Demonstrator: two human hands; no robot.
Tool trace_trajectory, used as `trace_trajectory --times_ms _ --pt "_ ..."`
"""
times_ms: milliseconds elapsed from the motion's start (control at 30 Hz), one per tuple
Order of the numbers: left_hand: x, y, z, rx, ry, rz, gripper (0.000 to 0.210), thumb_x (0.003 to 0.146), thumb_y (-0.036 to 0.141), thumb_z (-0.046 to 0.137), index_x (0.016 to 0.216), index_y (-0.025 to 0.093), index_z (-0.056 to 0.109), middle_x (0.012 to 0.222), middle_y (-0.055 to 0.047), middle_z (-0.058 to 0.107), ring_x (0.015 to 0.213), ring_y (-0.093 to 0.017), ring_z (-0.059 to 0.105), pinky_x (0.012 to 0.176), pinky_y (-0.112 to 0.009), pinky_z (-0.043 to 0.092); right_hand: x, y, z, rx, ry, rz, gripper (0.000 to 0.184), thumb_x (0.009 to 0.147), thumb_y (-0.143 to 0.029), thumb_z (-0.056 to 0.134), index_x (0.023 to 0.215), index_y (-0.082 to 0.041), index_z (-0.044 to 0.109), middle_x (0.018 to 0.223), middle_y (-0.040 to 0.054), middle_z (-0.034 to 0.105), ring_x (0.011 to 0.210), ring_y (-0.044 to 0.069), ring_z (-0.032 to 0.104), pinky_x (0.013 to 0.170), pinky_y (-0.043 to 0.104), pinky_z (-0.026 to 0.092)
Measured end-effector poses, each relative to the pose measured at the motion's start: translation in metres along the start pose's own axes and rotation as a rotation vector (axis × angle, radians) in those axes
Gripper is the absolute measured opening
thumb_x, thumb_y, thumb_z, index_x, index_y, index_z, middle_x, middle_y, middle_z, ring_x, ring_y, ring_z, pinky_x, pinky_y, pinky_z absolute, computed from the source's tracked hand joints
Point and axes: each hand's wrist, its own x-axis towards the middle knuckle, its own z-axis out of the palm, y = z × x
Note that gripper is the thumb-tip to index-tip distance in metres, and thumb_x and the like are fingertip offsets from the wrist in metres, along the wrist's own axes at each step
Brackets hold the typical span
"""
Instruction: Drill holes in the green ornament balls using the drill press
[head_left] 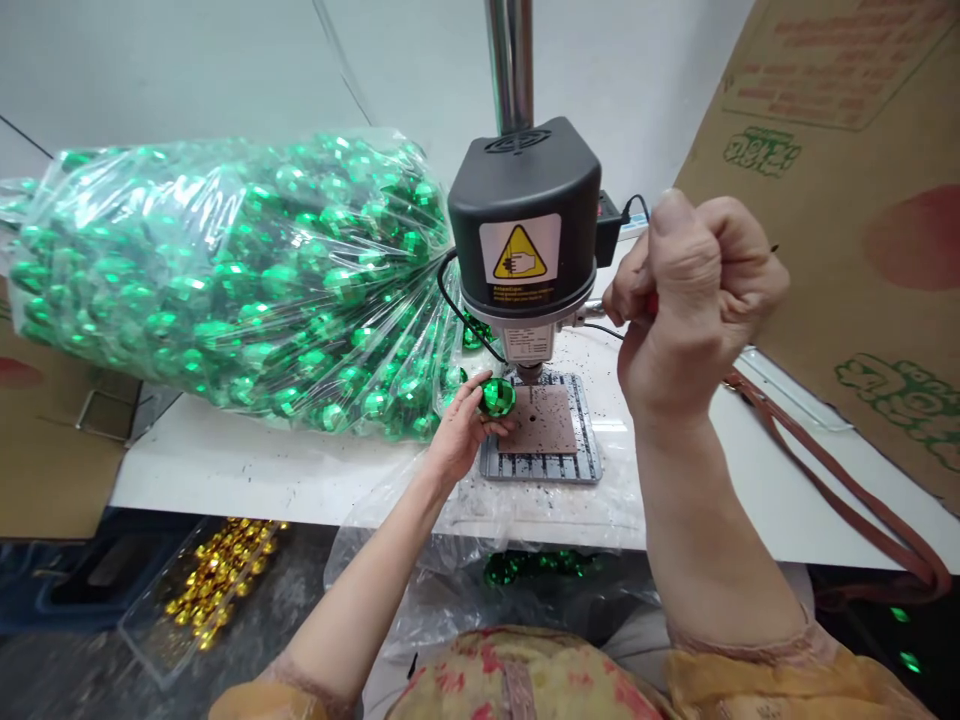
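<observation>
A shiny green faceted ball (498,397) is held in the fingers of my left hand (463,428), at the left edge of a brownish square board (551,420). The board has a dark hole and lies on the slotted metal base (588,462) of a small drill press (525,220). Above the board sits the chuck (530,372). My right hand (686,290) is raised at the machine's right side, its fingers wrapped round the feed lever (592,312), whose grip is mostly hidden.
A clear plastic bag of green balls (247,290) fills the table's left. Cardboard boxes (847,200) flank the table (285,480). A brown strap (840,485) lies at right. Gold balls (225,570) sit in a clear bin below left. Dark shavings surround the base.
</observation>
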Motion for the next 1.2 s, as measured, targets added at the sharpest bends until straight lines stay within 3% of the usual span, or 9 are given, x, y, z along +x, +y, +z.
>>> trace_trajectory --times_ms 267,400,533,700,833,1000,1200 --pt "0.001 -0.004 0.002 0.120 0.023 -0.013 0.074 0.069 0.040 0.091 0.133 0.022 0.056 0.103 -0.004 0.071 0.059 -0.012 0.070 0.052 -0.024 0.054 -0.001 -0.002 0.002 0.007 -0.010 -0.017 0.046 0.091 -0.035 0.065 0.061 -0.021 0.033 0.050 -0.0067 0.036 0.041 0.004 0.034 0.043 0.024 0.029" --pt "0.001 -0.009 0.006 0.233 0.011 0.004 0.077 0.070 0.047 0.091 0.132 0.018 0.057 0.087 0.000 0.070 0.049 -0.010 0.064 0.044 -0.021 0.048 -0.002 -0.001 0.001 0.011 -0.031 -0.010 0.043 0.095 -0.030 0.060 0.063 -0.021 0.033 0.052 -0.0075 0.036 0.043 0.002 0.035 0.045 0.021 0.030" --pt "0.002 -0.013 0.010 0.312 -0.018 0.026 0.073 0.070 0.046 0.091 0.130 0.018 0.059 0.089 -0.002 0.073 0.051 -0.010 0.063 0.044 -0.022 0.049 -0.002 0.000 0.000 0.043 -0.046 -0.015 0.042 0.095 -0.029 0.059 0.063 -0.021 0.033 0.052 -0.0075 0.034 0.043 0.002 0.036 0.045 0.020 0.030" --pt "0.005 -0.019 0.010 0.402 -0.037 0.019 0.073 0.071 0.046 0.090 0.133 0.020 0.060 0.069 0.001 0.068 0.053 -0.015 0.063 0.046 -0.025 0.049 -0.003 -0.001 0.000 0.036 -0.037 -0.009 0.041 0.096 -0.026 0.058 0.063 -0.020 0.034 0.053 -0.0072 0.035 0.043 0.002 0.036 0.046 0.020 0.029" --pt "0.009 -0.026 0.010 0.596 -0.019 0.157 0.063 0.074 0.045 0.089 0.127 0.021 0.066 0.087 -0.004 0.073 0.062 -0.015 0.064 0.055 -0.028 0.052 -0.003 -0.003 0.002 0.029 -0.013 0.008 0.043 0.093 -0.026 0.061 0.062 -0.021 0.033 0.051 -0.0073 0.034 0.042 0.003 0.036 0.043 0.021 0.028" --pt "0.010 -0.035 0.015 0.955 0.040 0.508 0.051 0.078 0.033 0.087 0.125 0.022 0.070 0.120 -0.009 0.074 0.108 -0.027 0.067 0.095 -0.042 0.055 -0.002 -0.005 0.003 -0.012 -0.006 0.007 0.045 0.092 -0.032 0.063 0.061 -0.022 0.031 0.051 -0.0070 0.034 0.042 0.003 0.034 0.043 0.022 0.030" --pt "0.006 -0.045 0.017 0.976 0.065 0.525 0.054 0.082 0.029 0.085 0.132 0.023 0.066 0.126 -0.011 0.072 0.115 -0.028 0.065 0.099 -0.043 0.054 -0.004 -0.001 -0.002 -0.033 -0.027 -0.022 0.043 0.094 -0.029 0.062 0.063 -0.023 0.032 0.052 -0.0065 0.034 0.043 0.005 0.034 0.043 0.026 0.030"
